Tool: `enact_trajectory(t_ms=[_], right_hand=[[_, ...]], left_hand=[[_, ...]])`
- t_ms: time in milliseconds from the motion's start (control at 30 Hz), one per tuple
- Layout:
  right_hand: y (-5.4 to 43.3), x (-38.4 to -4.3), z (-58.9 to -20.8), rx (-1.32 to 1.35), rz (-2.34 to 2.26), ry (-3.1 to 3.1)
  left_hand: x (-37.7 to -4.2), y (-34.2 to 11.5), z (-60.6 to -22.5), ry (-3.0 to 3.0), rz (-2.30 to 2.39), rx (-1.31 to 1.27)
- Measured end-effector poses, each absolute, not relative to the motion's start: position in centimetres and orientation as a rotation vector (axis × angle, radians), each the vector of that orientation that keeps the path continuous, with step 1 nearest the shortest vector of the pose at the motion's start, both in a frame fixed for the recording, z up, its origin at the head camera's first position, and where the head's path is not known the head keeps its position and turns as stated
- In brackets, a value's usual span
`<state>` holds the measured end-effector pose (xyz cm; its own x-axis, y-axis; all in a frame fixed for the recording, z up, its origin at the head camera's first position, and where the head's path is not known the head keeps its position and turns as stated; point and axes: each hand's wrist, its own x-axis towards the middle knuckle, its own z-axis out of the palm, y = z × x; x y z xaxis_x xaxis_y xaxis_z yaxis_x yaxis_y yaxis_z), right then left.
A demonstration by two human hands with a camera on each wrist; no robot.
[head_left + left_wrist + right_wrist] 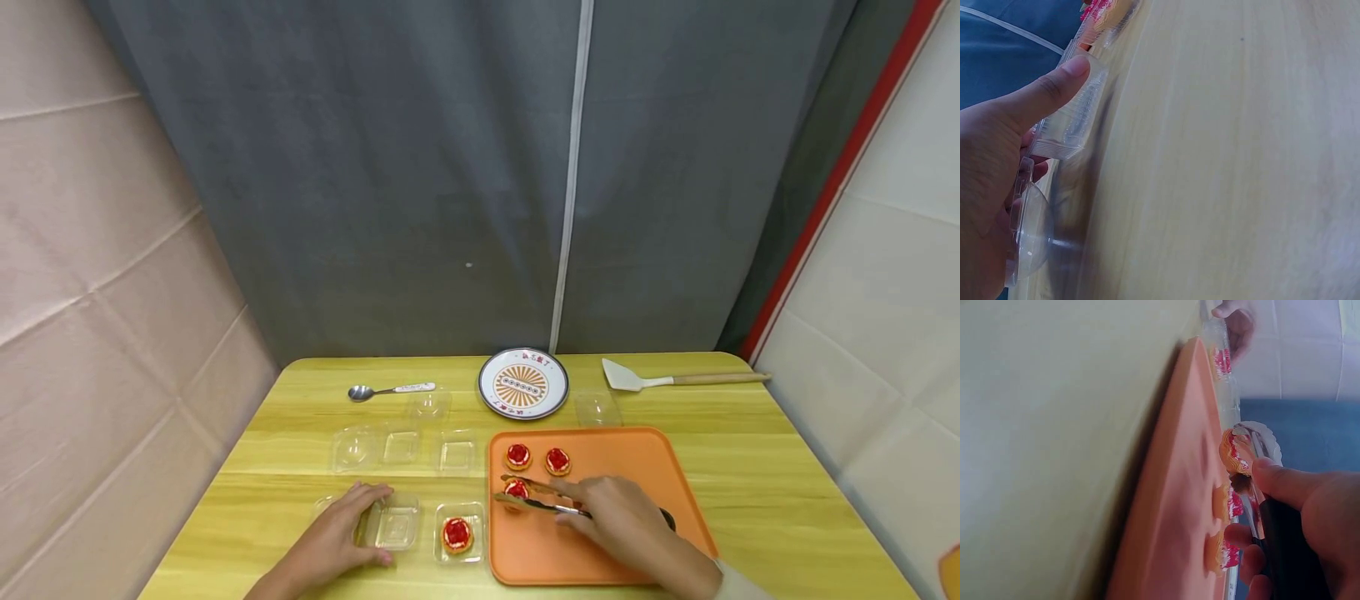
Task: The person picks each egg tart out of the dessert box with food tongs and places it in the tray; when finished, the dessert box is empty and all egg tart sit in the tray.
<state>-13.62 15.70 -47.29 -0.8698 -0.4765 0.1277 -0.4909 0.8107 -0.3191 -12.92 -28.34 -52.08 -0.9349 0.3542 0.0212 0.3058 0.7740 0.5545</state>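
My right hand (611,512) grips a pair of tongs (547,506) with a black handle. Between the tong tips is a small tart (1235,453) with red topping, over the left part of the orange tray (592,558). Two similar tarts, a left one (517,455) and a right one (558,461), sit just behind it on the tray. My left hand (341,533) holds a clear plastic box (395,525) by its edges, thumb on the near side. Another clear box (441,552) with a tart (457,534) in it stands between that hand and the tray.
Several clear plastic boxes and domed lids (356,448) lie behind my left hand. A spoon (362,392), a patterned plate (522,408) and a white spatula (622,377) with a wooden handle lie along the table's back. Another clear piece (597,409) is behind the tray.
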Motion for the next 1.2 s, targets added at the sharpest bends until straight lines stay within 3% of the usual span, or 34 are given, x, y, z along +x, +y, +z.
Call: enact_trajectory(t_ms=[1200], right_hand=[[16.6, -13.9, -48.6, 0.750, 0.556, -2.975]], left_hand=[[-12.5, -27.9, -51.7, 2.966, 0.761, 0.593]])
